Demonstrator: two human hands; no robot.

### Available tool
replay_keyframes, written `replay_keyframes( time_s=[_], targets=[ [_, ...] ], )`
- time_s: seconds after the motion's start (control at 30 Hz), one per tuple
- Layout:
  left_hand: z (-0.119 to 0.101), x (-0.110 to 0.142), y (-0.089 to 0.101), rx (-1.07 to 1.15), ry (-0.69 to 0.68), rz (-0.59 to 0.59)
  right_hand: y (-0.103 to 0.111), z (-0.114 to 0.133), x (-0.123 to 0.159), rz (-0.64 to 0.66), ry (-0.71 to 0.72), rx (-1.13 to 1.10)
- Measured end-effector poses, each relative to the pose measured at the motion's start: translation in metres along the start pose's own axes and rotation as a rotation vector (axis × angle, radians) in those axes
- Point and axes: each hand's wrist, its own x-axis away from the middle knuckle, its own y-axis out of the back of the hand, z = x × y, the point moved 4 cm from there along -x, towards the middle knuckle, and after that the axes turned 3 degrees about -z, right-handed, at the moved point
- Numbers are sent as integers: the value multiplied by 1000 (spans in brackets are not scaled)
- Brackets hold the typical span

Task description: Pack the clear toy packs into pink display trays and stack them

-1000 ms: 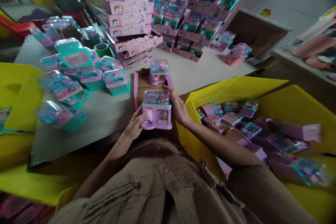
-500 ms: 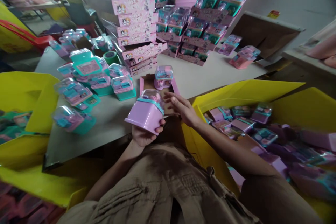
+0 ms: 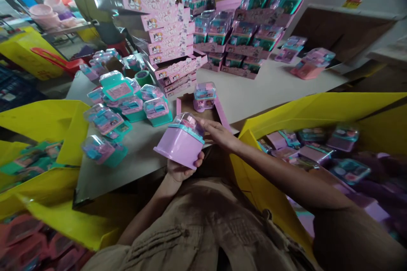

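Observation:
My left hand (image 3: 182, 169) grips a purple toy machine (image 3: 180, 142) from below, tilted so its plain back faces me and its clear dome points away. My right hand (image 3: 219, 133) rests its fingers on the dome end of the toy, thumb and fingers loosely spread. Just beyond stands an open pink carton (image 3: 187, 103) with one more purple toy (image 3: 204, 96) upright in it.
Teal and pink toys (image 3: 127, 101) lie heaped on the grey table (image 3: 270, 84) at left. Stacked pink cartons (image 3: 168, 42) and boxed toys (image 3: 248, 29) stand behind. A yellow bin (image 3: 286, 110) of toys is at right, another yellow bin (image 3: 32, 135) at left.
The toy was held front-up by both hands; my left hand has since turned it over onto its back side, and my right hand has shifted to its dome end.

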Motion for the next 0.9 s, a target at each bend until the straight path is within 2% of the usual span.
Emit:
replay_keyframes(
  time_s=[0.07,0.13,0.23,0.33,0.4,0.5,0.57,0.67,0.77,0.9],
  targets=[
    [-26,1,-2,-82,-161,-109,16,8,-5,16,-58,57],
    [-57,0,-7,-254,-423,-263,30,27,-13,41,-66,174],
    [-93,-8,-18,-562,-767,-384,43,66,-35,13,63,408],
    [-108,-28,-11,-741,-914,-519,53,105,-67,-57,238,445],
    [-107,-46,2,-904,-859,-652,62,124,-91,-143,362,360],
    [-97,-72,18,-1221,-631,-747,71,130,-122,-218,434,250],
    [-91,-83,23,-1358,-517,-765,71,118,-138,-195,406,241],
    [-87,-91,31,-1442,-429,-800,69,92,-152,-164,371,285],
    [-85,-95,43,-1472,-406,-850,70,71,-161,-161,357,329],
    [-86,-100,58,-1420,-439,-898,75,56,-176,-143,408,388]
  ],
)
